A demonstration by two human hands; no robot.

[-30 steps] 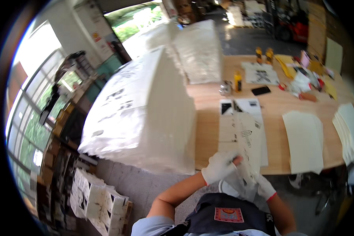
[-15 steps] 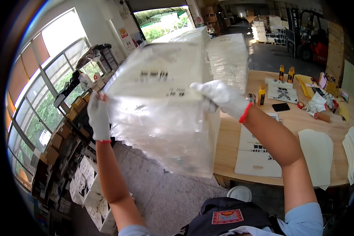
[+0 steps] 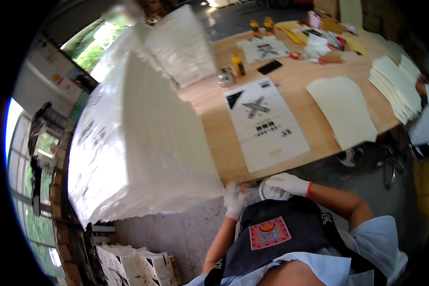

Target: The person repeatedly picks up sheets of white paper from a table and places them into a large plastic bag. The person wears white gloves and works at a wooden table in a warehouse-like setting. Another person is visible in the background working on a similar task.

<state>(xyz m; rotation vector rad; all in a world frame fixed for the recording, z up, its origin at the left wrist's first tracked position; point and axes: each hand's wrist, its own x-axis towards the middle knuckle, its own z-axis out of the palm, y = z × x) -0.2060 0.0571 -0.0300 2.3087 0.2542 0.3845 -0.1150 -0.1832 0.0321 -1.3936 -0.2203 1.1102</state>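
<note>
Both my hands wear white knit gloves with red cuffs and are close to the front of my dark apron [image 3: 267,238], beside the table edge. My left hand [image 3: 234,201] is slightly blurred, with fingers raised and apart and nothing visible in them. Loosely bent fingers show on my right hand [image 3: 287,185], with no object seen in its grasp. Left of my hands stands a tall stack of white bags [image 3: 162,143] in clear plastic. On the table's near edge lies a flat white printed bag [image 3: 267,125], with a die-cut handle slot.
The wooden table [image 3: 214,124] bears pale sheets [image 3: 343,112], a phone [image 3: 270,67], yellow bottles [image 3: 238,66] and a folded printed bag [image 3: 263,49]. Another wrapped stack [image 3: 181,47] stands behind. White boxes [image 3: 136,264] sit on the floor. At the right edge, another person's sleeve [image 3: 426,125] shows.
My hands have come away from the top of the wrapped stack and down to my waist. The view has swung right and downward, bringing more of the table into sight.
</note>
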